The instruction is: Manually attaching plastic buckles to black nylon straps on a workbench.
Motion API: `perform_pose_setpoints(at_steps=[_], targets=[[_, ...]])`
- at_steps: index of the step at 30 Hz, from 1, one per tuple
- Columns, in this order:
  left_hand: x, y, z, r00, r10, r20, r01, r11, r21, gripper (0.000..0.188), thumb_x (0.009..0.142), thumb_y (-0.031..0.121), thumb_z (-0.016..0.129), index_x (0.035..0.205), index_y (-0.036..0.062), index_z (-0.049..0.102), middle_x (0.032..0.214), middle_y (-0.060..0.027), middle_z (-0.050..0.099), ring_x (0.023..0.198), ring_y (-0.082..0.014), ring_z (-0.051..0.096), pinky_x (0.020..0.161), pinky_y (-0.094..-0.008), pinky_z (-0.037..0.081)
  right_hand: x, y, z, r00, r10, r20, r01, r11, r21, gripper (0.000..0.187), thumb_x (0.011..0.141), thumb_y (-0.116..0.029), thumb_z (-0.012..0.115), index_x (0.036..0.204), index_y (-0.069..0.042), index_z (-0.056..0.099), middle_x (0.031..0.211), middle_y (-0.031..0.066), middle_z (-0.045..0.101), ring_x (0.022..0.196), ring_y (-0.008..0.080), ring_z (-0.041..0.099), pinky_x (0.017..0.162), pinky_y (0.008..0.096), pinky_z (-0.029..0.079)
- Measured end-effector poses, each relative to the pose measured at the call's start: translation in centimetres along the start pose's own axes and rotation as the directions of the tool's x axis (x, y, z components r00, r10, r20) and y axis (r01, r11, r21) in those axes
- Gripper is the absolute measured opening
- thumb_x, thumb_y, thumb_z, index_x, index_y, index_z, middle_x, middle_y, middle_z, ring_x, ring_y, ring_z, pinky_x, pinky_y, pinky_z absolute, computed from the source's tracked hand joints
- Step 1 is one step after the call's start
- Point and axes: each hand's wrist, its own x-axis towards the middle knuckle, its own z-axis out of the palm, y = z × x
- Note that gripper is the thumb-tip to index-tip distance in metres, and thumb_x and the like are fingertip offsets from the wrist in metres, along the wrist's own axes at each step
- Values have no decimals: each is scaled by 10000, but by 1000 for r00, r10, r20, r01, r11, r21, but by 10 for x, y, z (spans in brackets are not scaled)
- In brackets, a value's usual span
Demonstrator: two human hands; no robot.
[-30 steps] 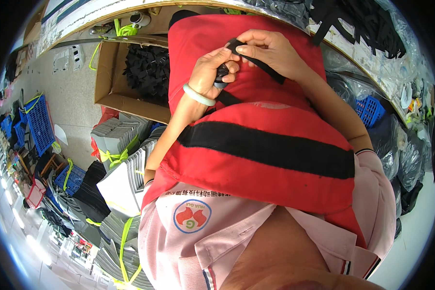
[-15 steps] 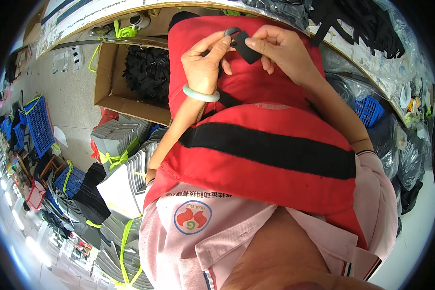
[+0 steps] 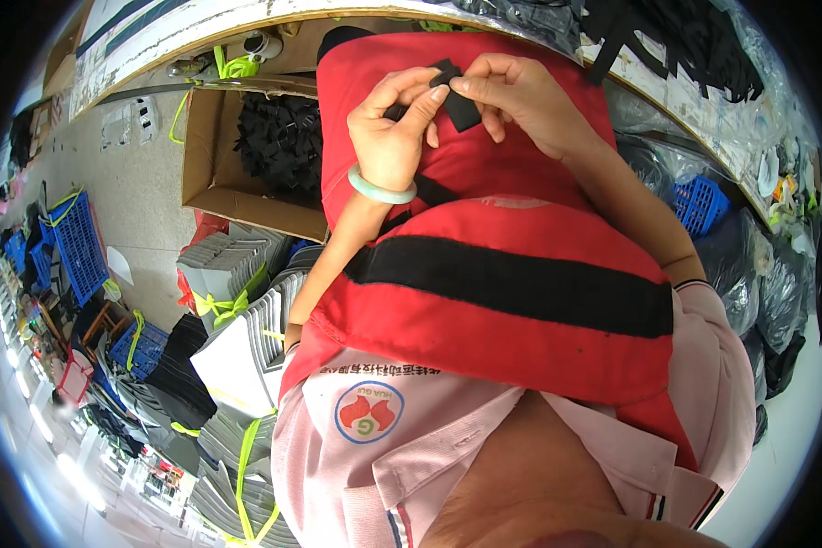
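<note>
A red padded vest [image 3: 484, 301] with a broad black band across it lies over my lap and against the bench edge. Both hands work at its far end on a black webbing strap [image 3: 457, 102]. My left hand [image 3: 395, 137], with a pale green bangle on the wrist, pinches the strap from the left. Fingertips of my right hand [image 3: 519, 102] grip the strap's free end from the right. A thinner length of the same strap runs down under my left wrist.
An open cardboard box [image 3: 212, 173] of black strap pieces stands to the left. Tied stacks of grey foam panels [image 3: 224, 274] fill the floor beside me, with blue crates [image 3: 75, 247] further left. Clear plastic bags and a blue basket [image 3: 700, 203] lie to the right.
Both hands have lifted the strap end up toward the vest's far edge and brought the fingertips closer together on it. The vest has stayed in place.
</note>
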Motion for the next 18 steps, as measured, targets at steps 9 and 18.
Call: perform_pose_setpoints(at_steps=[9, 18], targets=[[-4, -1, -8, 977, 178, 119, -196, 967, 164, 159, 807, -139, 623, 917, -41, 683, 975, -68, 578, 586, -83, 548, 461, -186, 427, 3, 3, -7, 997, 38, 67, -41, 999, 31, 237, 930, -244, 607, 990, -17, 647, 788, 23, 620, 672, 85, 612, 588, 212, 512], [-8, 0, -9, 974, 191, 125, -213, 957, 195, 164, 797, -142, 633, 924, -50, 678, 972, -62, 567, 572, -84, 549, 456, -195, 427, 2, 4, -2, 996, -76, -38, 75, 996, -39, 215, 910, -234, 625, 964, -27, 649, 730, 3, 596, 596, 58, 562, 521, 194, 457]])
